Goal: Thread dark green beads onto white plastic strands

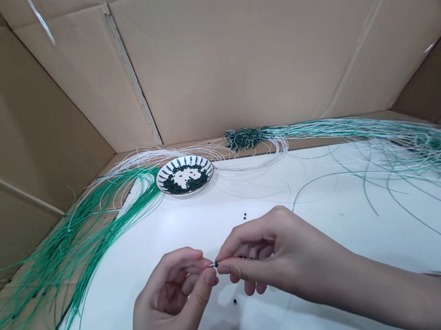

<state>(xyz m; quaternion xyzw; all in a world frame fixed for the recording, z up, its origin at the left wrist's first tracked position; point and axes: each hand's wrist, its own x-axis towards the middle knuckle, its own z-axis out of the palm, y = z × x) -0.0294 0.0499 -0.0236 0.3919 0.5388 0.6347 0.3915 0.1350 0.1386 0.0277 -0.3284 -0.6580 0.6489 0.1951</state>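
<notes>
Thumb and forefinger of my left hand (169, 297) are closed in a pinch on a thin, pale strand end (211, 265). Facing it, my right hand (280, 253) pinches a tiny dark bead (216, 264) right at that strand end, so the fingertips of both hands nearly meet. Whether the strand passes through the bead is too small to tell. More dark specks show under the curled fingers of my right hand. One loose dark bead (235, 301) lies on the white board just below the hands, and two small beads (245, 216) lie beyond them.
A striped plate (161, 184) holding many dark green beads stands at the back. Green and white strands (86, 249) spread along the left. Another bundle (324, 128), with a dark beaded end (245, 137), runs to the right. Cardboard walls (247, 48) enclose the white board (145, 324).
</notes>
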